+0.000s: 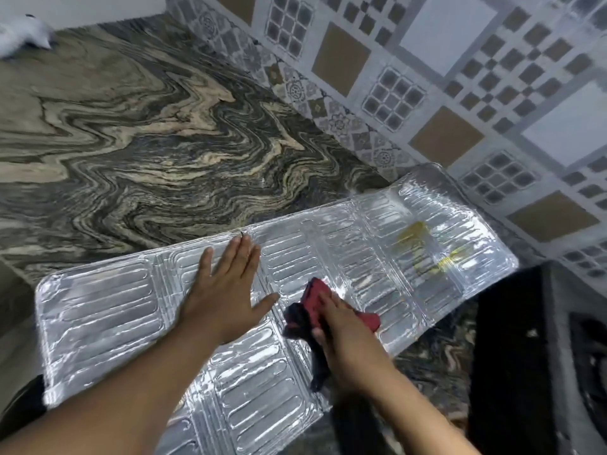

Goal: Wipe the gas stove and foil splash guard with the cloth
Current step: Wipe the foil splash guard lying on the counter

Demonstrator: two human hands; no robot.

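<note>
Fingers of the left hand lie spread flat on the embossed silver foil splash guard, right hand clenching the red-and-dark cloth against it.

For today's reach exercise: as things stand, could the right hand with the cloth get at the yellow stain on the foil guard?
Probably yes. The right hand presses the cloth on the foil guard, and only bare foil lies between it and the yellow stain farther along; nothing blocks that path.

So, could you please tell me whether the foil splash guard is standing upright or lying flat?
Lying flat: the foil splash guard is spread across the counter under the left hand.
</note>
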